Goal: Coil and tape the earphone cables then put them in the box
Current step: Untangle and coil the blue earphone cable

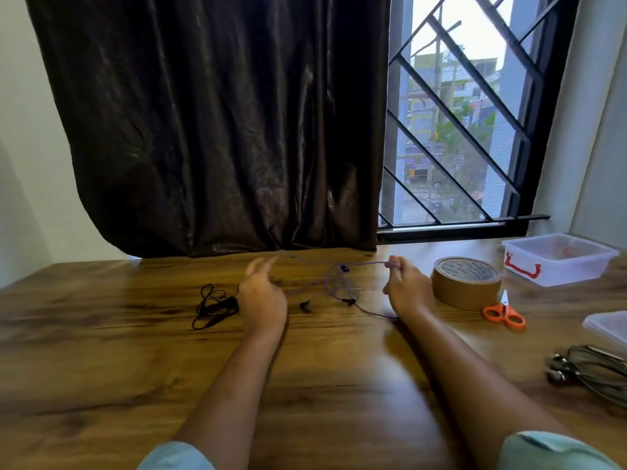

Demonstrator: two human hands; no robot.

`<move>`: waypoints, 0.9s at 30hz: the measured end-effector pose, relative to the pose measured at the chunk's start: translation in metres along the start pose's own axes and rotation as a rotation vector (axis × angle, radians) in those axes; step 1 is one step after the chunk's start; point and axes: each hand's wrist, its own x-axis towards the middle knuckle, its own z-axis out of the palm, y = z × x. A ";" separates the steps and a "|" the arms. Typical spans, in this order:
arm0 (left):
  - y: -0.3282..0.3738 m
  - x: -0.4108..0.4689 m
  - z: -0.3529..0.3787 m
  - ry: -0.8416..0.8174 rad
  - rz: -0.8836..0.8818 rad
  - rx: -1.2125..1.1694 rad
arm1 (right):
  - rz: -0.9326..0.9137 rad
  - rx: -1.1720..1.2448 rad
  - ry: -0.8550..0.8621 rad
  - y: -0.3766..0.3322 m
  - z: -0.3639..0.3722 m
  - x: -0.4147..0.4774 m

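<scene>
**Currently: purple earphone cable gripped at one end, second grip unconfirmed**

We find the right hand [407,290] with its fingers curled round the purple earphone cable [363,263], holding it above the table [101,351]. From that grip the cable runs leftward to the fingertips of the left hand [263,300]. A slack loop and two dark earbuds hang low near the wood between the hands. The left hand's fingers are extended and blurred, and we cannot tell whether they pinch the cable.

Just left of the left hand, a black earphone cable [212,305] lies loosely bundled on the table. Just right of the gripping hand, a roll of brown tape [466,283] lies flat, core upward. Orange-handled scissors [504,313] lie beside the roll on its near side. Farther right of the grip and towards the window, the clear box [559,259] sits open and shows a red latch.
</scene>
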 end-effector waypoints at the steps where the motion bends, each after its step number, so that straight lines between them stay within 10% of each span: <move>1: -0.001 0.001 -0.001 0.063 -0.039 -0.073 | 0.070 0.114 0.033 -0.003 -0.002 -0.001; 7: 0.005 0.005 -0.001 0.104 -0.266 -0.514 | 0.419 1.170 -0.175 -0.023 -0.023 -0.008; 21: 0.028 -0.007 0.010 -0.393 -0.099 -0.608 | -0.081 0.637 -0.587 -0.054 0.005 -0.037; 27: 0.016 -0.001 0.009 -0.304 -0.093 -0.504 | 0.302 1.351 -0.257 -0.044 -0.021 -0.007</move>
